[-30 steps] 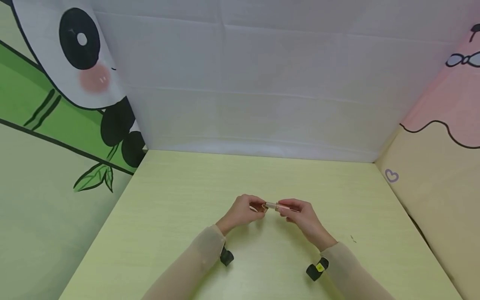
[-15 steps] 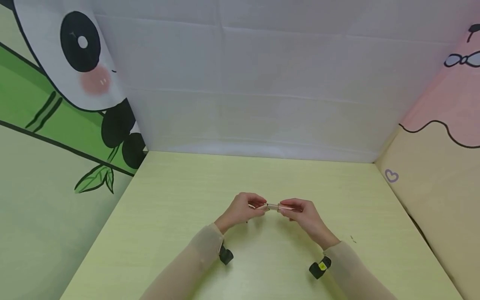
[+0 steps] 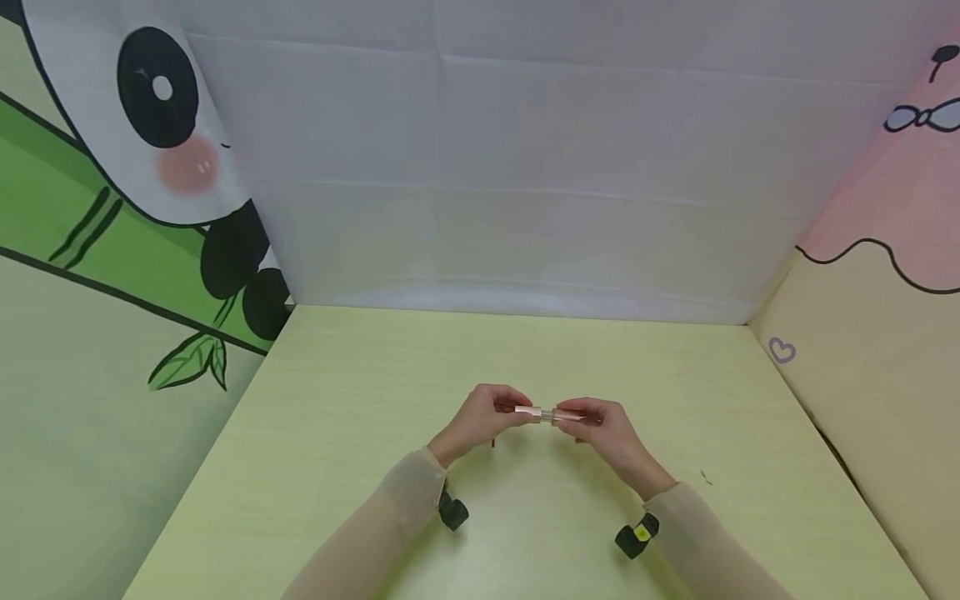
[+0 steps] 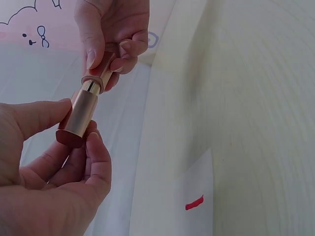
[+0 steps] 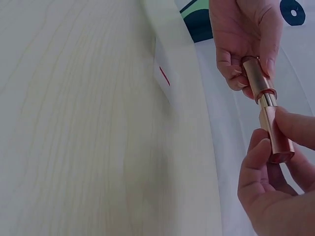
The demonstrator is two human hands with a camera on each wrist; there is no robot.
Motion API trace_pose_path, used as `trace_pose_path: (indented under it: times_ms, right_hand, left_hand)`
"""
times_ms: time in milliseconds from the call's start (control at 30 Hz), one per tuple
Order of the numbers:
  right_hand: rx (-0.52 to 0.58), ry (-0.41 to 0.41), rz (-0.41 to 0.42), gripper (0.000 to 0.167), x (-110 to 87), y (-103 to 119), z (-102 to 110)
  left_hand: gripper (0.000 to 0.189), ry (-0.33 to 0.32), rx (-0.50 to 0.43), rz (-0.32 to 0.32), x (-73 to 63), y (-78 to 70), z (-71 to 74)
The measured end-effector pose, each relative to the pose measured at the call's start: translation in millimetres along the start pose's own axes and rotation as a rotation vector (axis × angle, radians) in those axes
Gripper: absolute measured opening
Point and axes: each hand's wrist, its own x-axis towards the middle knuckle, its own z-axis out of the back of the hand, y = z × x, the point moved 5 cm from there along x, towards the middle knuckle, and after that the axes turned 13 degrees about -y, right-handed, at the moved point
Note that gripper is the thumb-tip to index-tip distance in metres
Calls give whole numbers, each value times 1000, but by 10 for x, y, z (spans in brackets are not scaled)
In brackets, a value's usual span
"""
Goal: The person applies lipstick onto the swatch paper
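Observation:
My left hand (image 3: pixel 483 417) pinches the rose-gold cap (image 4: pixel 81 113) of a lipstick between thumb and fingers. Opposite it, my right hand (image 3: pixel 609 429) holds the rose-gold lipstick base (image 5: pixel 279 135) by its sides. Cap and base point end to end above the table, with the cap partly over the base's shiny inner collar (image 4: pixel 91 86). A short gold band still shows between the two parts. The lipstick itself is hidden.
Under the hands spreads a pale wood-grain table (image 3: pixel 360 375). A white piece (image 4: pixel 204 187) with a red mark (image 4: pixel 194 202) shows near my left hand. White, panda-printed and pink-cream walls surround the table; a small dark mark (image 3: pixel 706 477) lies at right.
The cap has swung from an angle into line with the base and moved onto its collar. The red mark has come into view below my left hand. My right hand has hardly moved.

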Motion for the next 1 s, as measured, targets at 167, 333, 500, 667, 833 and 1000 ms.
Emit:
trace_pose_path:
  times_ms: [167, 333, 500, 667, 833, 1000]
  right_hand:
    - [2, 16, 5, 30, 15, -13, -54]
    - [4, -10, 16, 31, 41, -65, -91]
    - [5, -35, 30, 30, 36, -74, -124]
    - [17, -32, 19, 30, 15, -74, -158]
    - [20, -21, -7, 31, 6, -110, -193]
    - [32, -9, -37, 33, -9, -175, -238]
  left_hand:
    - [20, -18, 10, 2, 1, -4, -8]
    - [21, -24, -6, 2, -3, 9, -23]
    - [20, -28, -28, 6, -1, 29, -35]
    - [19, -48, -21, 7, 1, 19, -24]
    - [20, -67, -20, -8, 7, -16, -29]
    - [19, -76, -34, -29, 24, -42, -62]
